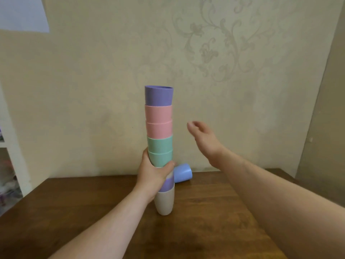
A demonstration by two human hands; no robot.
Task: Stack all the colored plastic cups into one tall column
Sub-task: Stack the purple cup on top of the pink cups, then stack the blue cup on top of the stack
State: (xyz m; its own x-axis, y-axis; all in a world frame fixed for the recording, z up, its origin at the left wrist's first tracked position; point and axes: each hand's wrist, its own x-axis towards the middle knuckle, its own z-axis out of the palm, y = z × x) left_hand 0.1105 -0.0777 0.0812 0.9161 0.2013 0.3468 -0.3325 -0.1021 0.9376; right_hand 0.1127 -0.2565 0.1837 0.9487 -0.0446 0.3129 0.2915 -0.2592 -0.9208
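A tall column of nested cups (159,128) stands on the brown wooden table (93,212). From the top down it shows a purple cup, two pink, two green, another purple and a cream cup at the bottom. My left hand (152,174) grips the column around its lower middle. To the right of the column, my right hand (204,139) hovers in the air with loose fingers and holds nothing. Behind the column's base a light blue cup (183,172) lies on its side near the wall.
A patterned beige wall stands right behind the table. White shelves (7,165) with blurred items are at the far left. A doorway edge runs down the right side. The table's near part is bare wood.
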